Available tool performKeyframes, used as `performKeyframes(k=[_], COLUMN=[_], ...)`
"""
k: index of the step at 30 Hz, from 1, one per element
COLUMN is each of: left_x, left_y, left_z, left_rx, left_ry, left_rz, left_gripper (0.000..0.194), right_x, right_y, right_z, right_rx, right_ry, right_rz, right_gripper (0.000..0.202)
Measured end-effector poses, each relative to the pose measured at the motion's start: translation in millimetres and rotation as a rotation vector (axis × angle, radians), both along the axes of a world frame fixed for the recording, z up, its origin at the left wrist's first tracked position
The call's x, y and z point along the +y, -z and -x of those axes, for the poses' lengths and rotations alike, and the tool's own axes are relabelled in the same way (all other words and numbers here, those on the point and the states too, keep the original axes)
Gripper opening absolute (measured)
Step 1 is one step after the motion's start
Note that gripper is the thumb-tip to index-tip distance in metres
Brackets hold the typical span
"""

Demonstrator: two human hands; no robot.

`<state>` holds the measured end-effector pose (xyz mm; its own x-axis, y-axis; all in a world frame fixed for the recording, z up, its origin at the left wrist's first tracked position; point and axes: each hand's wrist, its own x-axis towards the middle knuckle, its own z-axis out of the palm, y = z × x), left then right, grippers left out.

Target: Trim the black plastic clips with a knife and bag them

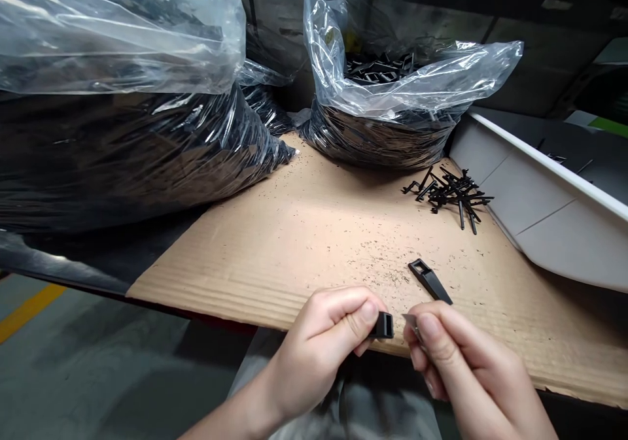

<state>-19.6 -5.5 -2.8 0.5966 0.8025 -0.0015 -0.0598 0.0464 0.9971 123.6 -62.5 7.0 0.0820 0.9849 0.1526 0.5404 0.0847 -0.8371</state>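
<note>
My left hand (333,335) is closed around a small black plastic part (385,325), whose end with a rectangular slot sticks out past the thumb. Just to its right, my right hand (456,355) pinches a small pointed metal blade (410,322) between thumb and fingers. The blade's tip points toward the slotted end, with a small gap between them. Most of the blade is hidden by the fingers. Another black plastic part (434,286), tapered and with a square opening at one end, lies on the cardboard just beyond my right hand.
Tiny black shavings are scattered over the cardboard sheet (255,244). A pile of thin black plastic pieces (456,195) lies at the right, beside a grey bin (564,211). Large clear bags of black parts stand at the left (122,146) and at the back (377,133).
</note>
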Motion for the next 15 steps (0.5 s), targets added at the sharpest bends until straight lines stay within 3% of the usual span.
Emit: performKeyframes(k=[4, 9, 15], left_x=[0.7, 1.0, -0.7], left_y=[0.1, 1.3, 3.7], left_z=[-0.7, -0.6, -0.1], left_rx=[0.011, -0.004, -0.025], left_ry=[-0.010, -0.013, -0.038], left_rz=[-0.033, -0.073, -0.049], left_gripper=[0.033, 0.032, 0.032], right_x=[6.8, 5.8, -2.5], right_y=[-1.1, 1.6, 4.6], right_z=[-0.9, 3.0, 7.7], right_rx=[-0.085, -0.069, -0.030], right_ry=[-0.078, -0.039, -0.095], right_rz=[-0.107, -0.187, -0.123], right_gripper=[0.023, 0.020, 0.024])
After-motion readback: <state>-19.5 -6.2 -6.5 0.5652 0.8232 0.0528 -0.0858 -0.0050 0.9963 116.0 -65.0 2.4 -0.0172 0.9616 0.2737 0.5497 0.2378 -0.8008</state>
